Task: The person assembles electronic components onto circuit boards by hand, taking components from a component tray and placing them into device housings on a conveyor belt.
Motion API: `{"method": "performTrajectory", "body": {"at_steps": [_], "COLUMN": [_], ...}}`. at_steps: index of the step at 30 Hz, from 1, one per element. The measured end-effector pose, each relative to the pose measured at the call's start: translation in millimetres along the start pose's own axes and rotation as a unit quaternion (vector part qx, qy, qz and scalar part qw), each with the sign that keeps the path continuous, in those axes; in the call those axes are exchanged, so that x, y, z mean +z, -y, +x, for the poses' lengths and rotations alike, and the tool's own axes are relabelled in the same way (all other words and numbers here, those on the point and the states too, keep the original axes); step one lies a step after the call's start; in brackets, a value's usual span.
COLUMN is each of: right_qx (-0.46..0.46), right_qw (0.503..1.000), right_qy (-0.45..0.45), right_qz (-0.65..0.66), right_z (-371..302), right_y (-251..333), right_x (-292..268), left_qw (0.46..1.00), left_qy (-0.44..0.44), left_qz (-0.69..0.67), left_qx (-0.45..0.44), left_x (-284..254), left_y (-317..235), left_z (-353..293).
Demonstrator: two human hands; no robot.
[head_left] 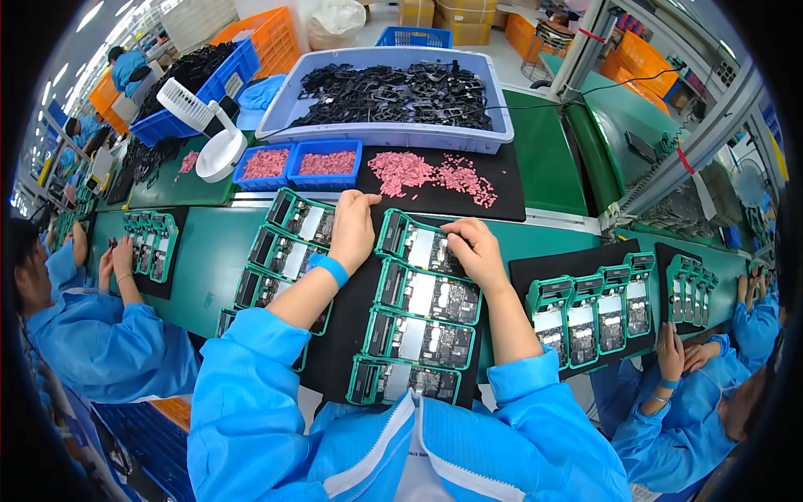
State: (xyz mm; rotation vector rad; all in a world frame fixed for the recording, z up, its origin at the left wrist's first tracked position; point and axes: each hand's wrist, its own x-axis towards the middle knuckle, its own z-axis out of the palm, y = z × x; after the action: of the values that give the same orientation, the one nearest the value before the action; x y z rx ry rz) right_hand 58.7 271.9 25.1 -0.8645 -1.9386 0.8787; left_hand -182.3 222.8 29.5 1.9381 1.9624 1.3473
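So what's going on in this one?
The person's right hand is at the top one of four green frames with circuit boards. The left hand is near a loose pile of pink pieces; whether it holds anything is unclear. Farther back are two small blue boxes and a big tub of black parts.

Single view from wearer's head, wide fisheye lens, upright. Looks down and forward over blue jacket (351, 452) at green table (213, 243). Left hand (353, 232) and right hand (477, 253) close, around middle; big tub (376, 134) farther off, toward top, cartons (464, 12) beyond. Edges bend toward dark round rim; co-workers' sleeves (125, 347) show at both sides.
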Motion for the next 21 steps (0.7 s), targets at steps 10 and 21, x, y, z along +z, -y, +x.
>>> {"method": "performTrajectory", "body": {"at_steps": [10,21], "right_qx": [0.137,0.230], "right_qw": [0.965,0.899], "right_qy": [0.011,0.056], "right_qz": [-0.224,-0.368], "right_z": [52,76], "right_y": [-16,-45], "right_x": [-45,-53], "left_qw": [0.965,0.935], "left_qy": [0.216,0.271], "left_qz": [0.144,0.179], "left_qx": [0.029,0.143], "left_x": [-71,25], "left_y": [-26,-110], "left_z": [63,118]}}
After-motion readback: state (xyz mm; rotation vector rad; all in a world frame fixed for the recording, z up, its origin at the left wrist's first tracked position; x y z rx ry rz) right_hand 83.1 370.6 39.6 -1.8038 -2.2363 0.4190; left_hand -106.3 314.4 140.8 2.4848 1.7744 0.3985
